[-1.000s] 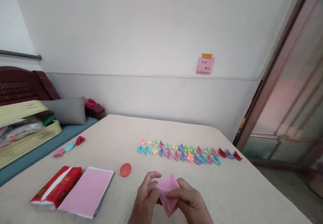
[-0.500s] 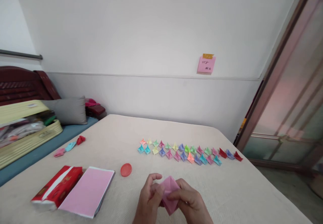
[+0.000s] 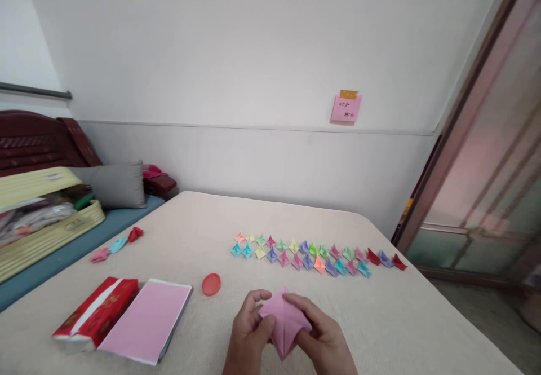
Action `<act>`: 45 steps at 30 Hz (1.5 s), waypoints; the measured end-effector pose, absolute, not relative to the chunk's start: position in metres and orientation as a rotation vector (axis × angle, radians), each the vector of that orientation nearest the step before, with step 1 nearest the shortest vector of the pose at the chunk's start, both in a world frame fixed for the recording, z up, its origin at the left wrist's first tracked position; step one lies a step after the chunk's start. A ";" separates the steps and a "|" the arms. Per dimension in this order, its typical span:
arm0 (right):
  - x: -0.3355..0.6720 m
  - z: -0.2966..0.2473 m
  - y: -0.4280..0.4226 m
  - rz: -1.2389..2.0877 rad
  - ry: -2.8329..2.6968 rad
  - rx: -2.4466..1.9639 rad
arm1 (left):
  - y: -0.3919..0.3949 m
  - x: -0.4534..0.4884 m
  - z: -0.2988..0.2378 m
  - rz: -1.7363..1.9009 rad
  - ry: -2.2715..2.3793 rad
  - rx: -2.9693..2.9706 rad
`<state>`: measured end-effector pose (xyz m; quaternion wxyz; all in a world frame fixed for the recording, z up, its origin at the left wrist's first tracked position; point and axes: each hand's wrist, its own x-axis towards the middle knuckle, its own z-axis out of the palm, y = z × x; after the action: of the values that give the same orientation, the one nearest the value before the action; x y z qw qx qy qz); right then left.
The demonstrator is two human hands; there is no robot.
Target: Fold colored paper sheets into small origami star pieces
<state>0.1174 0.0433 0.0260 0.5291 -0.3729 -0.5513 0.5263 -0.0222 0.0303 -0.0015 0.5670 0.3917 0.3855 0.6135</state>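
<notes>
Between my two hands is a piece of folded pink paper [image 3: 284,320], roughly diamond-shaped with a crease down its middle. My left hand [image 3: 250,330] pinches its left corner, thumb in front and the index finger curled above. On the other side my right hand [image 3: 322,332] grips the right edge, fingers along the upper back and thumb low at the front. The paper's underside is hidden. Beyond the hands, small folded paper pieces [image 3: 319,265] in many colours stand in two rows.
A red round lid [image 3: 211,284] lies left of my hands. Farther left are a stack of pink paper [image 3: 147,321] and a red tissue pack [image 3: 99,310]. Three small cloth-like pieces [image 3: 118,245] lie near the left edge. A pink note [image 3: 346,108] is taped to the wall.
The pink paper has been spread wider and flatter, its side corners now reaching out. My right fingers have moved up behind its top edge; the left hand barely shifted.
</notes>
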 end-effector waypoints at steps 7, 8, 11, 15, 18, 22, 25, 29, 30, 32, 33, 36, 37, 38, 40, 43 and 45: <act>0.113 0.033 0.042 1.409 -1.104 -0.924 | 0.025 -0.024 0.004 1.519 0.972 0.924; 0.113 0.033 0.042 1.409 -1.087 -0.925 | 0.025 -0.024 0.004 1.523 0.998 0.943; 0.115 0.033 0.042 1.417 -1.055 -0.920 | 0.024 -0.026 0.004 1.503 1.052 1.054; 0.118 0.036 0.040 1.429 -1.062 -0.916 | 0.025 -0.029 0.003 1.471 1.046 1.157; 0.121 0.038 0.039 1.446 -1.083 -0.916 | 0.025 -0.031 0.005 1.446 1.059 1.159; 0.122 0.038 0.038 1.456 -1.093 -0.914 | 0.025 -0.032 0.005 1.408 0.960 1.079; 0.122 0.038 0.038 1.438 -1.119 -0.890 | 0.026 -0.032 0.002 1.420 0.881 1.013; 0.120 0.037 0.038 1.400 -1.149 -0.862 | 0.027 -0.031 -0.001 1.427 0.872 0.963; 0.119 0.037 0.038 1.390 -1.150 -0.860 | 0.028 -0.032 -0.001 1.425 0.867 0.959; 0.118 0.037 0.037 1.366 -1.146 -0.874 | 0.028 -0.032 -0.001 1.416 0.870 0.965; 0.118 0.037 0.037 1.354 -1.144 -0.893 | 0.028 -0.032 0.000 1.409 0.881 0.973; 0.117 0.038 0.037 1.324 -1.147 -0.956 | 0.028 -0.031 0.000 1.386 0.900 0.966; 0.118 0.038 0.037 1.319 -1.150 -0.966 | 0.028 -0.031 0.000 1.386 0.891 0.950; 0.118 0.038 0.038 1.316 -1.152 -0.971 | 0.028 -0.029 0.000 1.392 0.874 0.923; 0.119 0.037 0.038 1.314 -1.153 -0.973 | 0.028 -0.027 -0.001 1.411 0.828 0.856; 0.121 0.034 0.039 1.324 -1.159 -0.974 | 0.028 -0.025 -0.002 1.418 0.773 0.794; 0.123 0.033 0.039 1.325 -1.166 -0.966 | 0.029 -0.025 -0.003 1.408 0.740 0.803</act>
<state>0.1230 0.0393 0.0325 0.5353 -0.4055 -0.4895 0.5563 -0.0249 0.0290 -0.0031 0.6288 0.3506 0.3228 0.6144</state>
